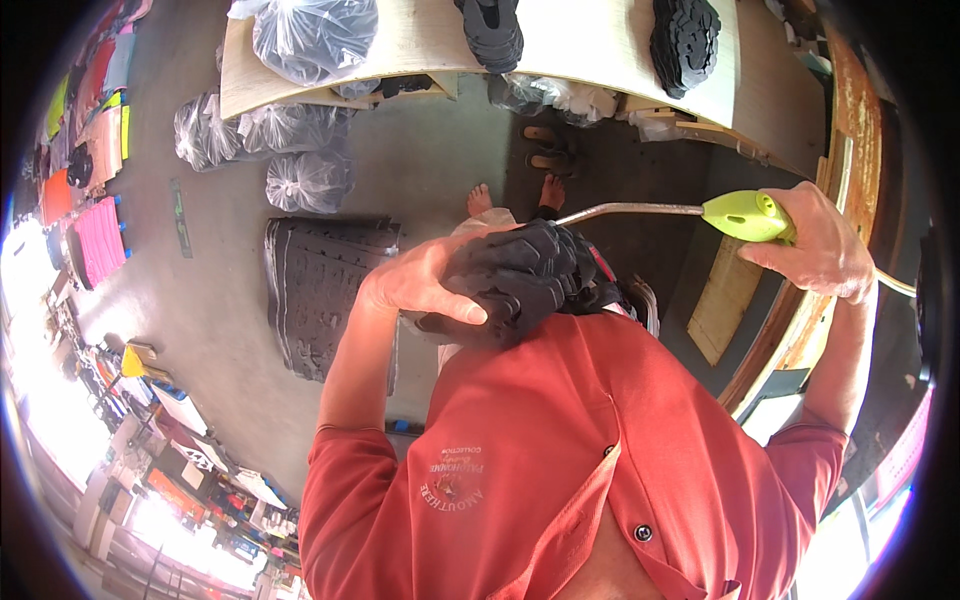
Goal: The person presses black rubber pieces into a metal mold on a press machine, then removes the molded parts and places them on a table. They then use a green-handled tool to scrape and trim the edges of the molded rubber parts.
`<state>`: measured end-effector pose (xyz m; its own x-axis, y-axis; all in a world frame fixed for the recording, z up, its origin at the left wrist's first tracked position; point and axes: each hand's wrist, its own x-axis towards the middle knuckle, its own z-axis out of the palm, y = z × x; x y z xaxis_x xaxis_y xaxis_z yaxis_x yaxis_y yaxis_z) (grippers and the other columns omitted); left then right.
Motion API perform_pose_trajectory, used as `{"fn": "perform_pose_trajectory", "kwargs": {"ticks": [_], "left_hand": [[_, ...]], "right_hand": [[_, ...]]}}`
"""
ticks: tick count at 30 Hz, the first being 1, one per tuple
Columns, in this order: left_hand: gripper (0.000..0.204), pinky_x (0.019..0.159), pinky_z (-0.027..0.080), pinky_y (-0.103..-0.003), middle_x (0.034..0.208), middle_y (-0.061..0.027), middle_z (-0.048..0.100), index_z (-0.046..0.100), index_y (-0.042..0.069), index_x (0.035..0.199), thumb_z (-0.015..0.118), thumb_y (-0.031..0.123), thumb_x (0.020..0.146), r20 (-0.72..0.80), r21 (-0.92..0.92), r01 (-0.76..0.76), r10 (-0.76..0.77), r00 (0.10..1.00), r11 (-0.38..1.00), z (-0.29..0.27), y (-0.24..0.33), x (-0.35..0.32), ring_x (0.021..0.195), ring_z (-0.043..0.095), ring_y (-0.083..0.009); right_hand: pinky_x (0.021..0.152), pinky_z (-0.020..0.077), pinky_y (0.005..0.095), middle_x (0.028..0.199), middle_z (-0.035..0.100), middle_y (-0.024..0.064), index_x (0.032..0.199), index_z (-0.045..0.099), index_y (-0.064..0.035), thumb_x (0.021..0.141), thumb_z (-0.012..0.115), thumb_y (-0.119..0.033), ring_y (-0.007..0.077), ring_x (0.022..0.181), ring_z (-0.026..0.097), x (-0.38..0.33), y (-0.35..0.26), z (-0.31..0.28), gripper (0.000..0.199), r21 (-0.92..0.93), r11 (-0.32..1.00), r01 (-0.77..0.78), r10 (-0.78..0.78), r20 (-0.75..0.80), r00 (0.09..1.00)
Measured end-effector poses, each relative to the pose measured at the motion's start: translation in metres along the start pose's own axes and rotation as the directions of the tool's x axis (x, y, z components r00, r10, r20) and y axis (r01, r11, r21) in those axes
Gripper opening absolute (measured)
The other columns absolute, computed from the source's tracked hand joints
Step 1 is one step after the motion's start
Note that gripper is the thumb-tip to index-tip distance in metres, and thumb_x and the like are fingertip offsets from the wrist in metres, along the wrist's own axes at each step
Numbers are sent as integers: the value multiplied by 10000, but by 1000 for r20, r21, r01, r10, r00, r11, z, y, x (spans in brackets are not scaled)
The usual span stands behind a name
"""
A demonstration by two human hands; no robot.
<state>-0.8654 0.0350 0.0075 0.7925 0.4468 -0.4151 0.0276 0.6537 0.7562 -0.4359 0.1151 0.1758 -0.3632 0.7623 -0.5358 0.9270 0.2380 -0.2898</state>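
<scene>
My left hand (425, 280) grips a thick bundle of black cut pieces (515, 285) against my front, its thumb lying over the near side. The bundle's layered edges look wavy and uneven. At the right, my right hand (815, 240) is wrapped round the lime-green handle of a tool with a long, bent metal tube (630, 208). The tube points left, and its tip reaches the top right of the bundle; whether it touches cannot be made out. A pale cord or hose (895, 284) runs off behind my right wrist.
Ahead stands a pale wooden table (420, 40) with black stacks (686, 45) and a clear plastic bag (315, 38) on it. More filled bags (310, 180) and a dark perforated sheet (320, 290) lie on the floor. A wooden edge (780, 345) runs along the right.
</scene>
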Motion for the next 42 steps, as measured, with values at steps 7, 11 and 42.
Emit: {"fn": "perform_pose_trajectory", "kwargs": {"ticks": [7,11,42], "left_hand": [[1036,1130,462,-398,1411,-140,619,430,-69,1551,941,287,723,-342,-335,-121,-2,940,934,-12,-27,-18,1297,594,-262],[932,1060,542,-440,1327,-178,683,501,-67,1495,888,365,765,-486,-554,-403,110,867,728,-10,-38,-2,1182,683,-322],[712,1133,505,-433,1468,-127,620,461,38,1561,473,583,1102,-571,-489,-570,251,782,660,70,18,112,1313,622,-260]], "right_hand": [[734,545,424,822,718,217,1128,728,21,832,821,-210,332,727,702,10,27,19,387,253,952,-173,120,213,970],[868,563,458,945,722,231,1194,701,15,859,828,-292,375,930,735,27,31,69,471,73,994,-77,58,231,971],[1180,459,445,1570,483,276,1677,245,-13,907,871,-282,311,1451,504,109,-36,83,1028,873,250,418,79,-449,890]]}}
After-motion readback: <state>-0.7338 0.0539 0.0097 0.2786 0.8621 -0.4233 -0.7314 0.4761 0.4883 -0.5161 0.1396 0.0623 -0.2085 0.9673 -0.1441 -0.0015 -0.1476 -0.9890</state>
